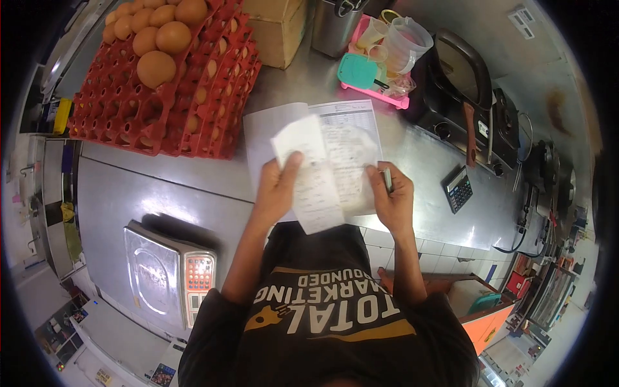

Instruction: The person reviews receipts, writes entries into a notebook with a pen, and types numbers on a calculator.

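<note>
An open small notepad [313, 184] with handwritten pages is held up in front of my body. My left hand [278, 187] grips its left page, thumb on top of the paper. At the notepad's right page [348, 164], my right hand [392, 197] pinches the edge with the thumb. A pen [387, 179] is tucked among that hand's fingers. Beneath the notepad lies a larger open book [261, 126], whose right page carries a printed table. Parts of that book are hidden by the notepad and my hands.
Red egg trays [122, 106] are stacked at the left, with brown eggs [156, 69] on top. A scale [151, 274] sits lower left. To the right are a calculator [458, 189], a stove [445, 119] and a pink tray [377, 94] with plastic jugs.
</note>
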`<state>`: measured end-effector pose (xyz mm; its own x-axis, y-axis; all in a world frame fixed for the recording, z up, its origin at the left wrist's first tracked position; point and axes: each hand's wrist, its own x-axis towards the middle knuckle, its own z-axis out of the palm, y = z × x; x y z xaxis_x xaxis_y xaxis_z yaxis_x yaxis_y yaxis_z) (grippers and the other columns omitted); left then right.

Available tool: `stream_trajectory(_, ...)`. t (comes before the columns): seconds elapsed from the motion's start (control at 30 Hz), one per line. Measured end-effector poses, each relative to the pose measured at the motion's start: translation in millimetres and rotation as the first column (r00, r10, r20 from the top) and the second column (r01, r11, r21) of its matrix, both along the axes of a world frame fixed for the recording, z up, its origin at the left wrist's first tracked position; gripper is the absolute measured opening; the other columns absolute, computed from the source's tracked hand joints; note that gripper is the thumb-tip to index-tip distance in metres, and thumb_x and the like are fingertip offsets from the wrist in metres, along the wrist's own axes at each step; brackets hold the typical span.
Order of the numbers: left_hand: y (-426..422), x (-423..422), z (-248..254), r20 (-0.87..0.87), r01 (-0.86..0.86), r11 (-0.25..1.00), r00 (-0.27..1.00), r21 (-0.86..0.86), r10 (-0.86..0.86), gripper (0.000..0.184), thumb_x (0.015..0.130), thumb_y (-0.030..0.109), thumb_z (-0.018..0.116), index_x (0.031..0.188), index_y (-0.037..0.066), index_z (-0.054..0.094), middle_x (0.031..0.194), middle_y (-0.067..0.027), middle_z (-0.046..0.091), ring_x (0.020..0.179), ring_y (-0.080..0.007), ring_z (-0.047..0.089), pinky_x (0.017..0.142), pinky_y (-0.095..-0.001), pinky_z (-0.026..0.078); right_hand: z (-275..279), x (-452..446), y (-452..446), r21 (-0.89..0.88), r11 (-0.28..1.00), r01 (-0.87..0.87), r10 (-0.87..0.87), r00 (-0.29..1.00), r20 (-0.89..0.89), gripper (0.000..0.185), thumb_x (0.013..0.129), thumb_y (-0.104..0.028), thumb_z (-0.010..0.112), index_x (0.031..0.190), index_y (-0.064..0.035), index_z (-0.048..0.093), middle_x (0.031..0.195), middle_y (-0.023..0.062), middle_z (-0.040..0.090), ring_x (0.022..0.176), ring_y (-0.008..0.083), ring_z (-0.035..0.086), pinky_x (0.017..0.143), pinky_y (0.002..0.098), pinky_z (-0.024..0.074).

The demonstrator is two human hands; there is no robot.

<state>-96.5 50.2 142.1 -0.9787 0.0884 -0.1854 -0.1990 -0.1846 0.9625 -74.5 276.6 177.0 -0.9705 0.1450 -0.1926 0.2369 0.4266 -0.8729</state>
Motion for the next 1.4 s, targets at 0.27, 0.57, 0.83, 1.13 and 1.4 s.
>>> stream_trajectory(0.27,-39,-6,20,-0.012,0.103,0.669,0.986,-0.736,-0.166,0.036,0.109,0.026,0.048,0.113,-0.007,0.062,0.079,-0.0028,0.069,0.071,-0.0086,0.061,0.062,-0.0364,0.048,0,-1,13,-0.186,0.977,0.105,-0.107,0.994,0.003,0.032,0.099,-0.029,0.067,0.098,0.0024,0.071,0.075,0.0053,0.069,0.066,0.0085,0.058,0.060,0.0265,0.0470)
stream_trajectory(0.57,32,11,20,0.104,-0.112,0.951,0.991,0.287,0.085,0.036,0.108,0.027,0.052,0.115,-0.005,0.066,0.097,-0.0044,0.072,0.082,-0.0114,0.065,0.075,-0.0266,0.054,1,3,-38,-0.165,0.986,0.010,-0.006,1.000,0.023,0.017,0.097,-0.014,0.071,0.105,-0.0019,0.061,0.057,-0.0062,0.054,0.050,-0.0011,0.038,0.045,0.0213,0.0257)
stream_trajectory(0.83,22,19,-13,0.239,-0.172,0.915,0.967,0.365,0.086,0.029,0.103,0.023,0.061,0.112,-0.004,0.067,0.096,-0.0066,0.073,0.080,-0.0099,0.068,0.069,-0.0254,0.055,-10,10,-52,-0.086,0.989,-0.124,0.134,0.983,0.122,0.034,0.097,-0.028,0.069,0.080,0.0022,0.067,0.067,0.0192,0.062,0.057,0.0252,0.060,0.056,0.0380,0.0455)
stream_trajectory(1.13,-15,17,-23,0.255,-0.076,0.661,0.950,0.747,-0.180,0.060,0.104,0.028,0.048,0.151,-0.006,0.033,0.141,-0.0297,0.052,0.133,-0.0396,0.052,0.113,-0.0510,0.042,-33,10,-80,-0.121,0.965,-0.232,0.231,0.973,-0.024,0.026,0.099,-0.022,0.067,0.088,0.0017,0.065,0.063,0.0149,0.055,0.056,0.0217,0.053,0.054,0.0365,0.0422)
stream_trajectory(1.4,-22,-13,-45,0.415,-0.290,0.539,0.902,0.791,-0.123,0.067,0.106,0.040,0.039,0.152,-0.007,0.028,0.144,-0.0354,0.046,0.134,-0.0452,0.050,0.117,-0.0563,0.036,-67,20,-79,-0.191,0.916,-0.352,0.388,0.897,0.210,0.030,0.100,-0.027,0.064,0.107,0.0022,0.068,0.066,0.0175,0.063,0.055,0.0217,0.060,0.056,0.0365,0.0471)
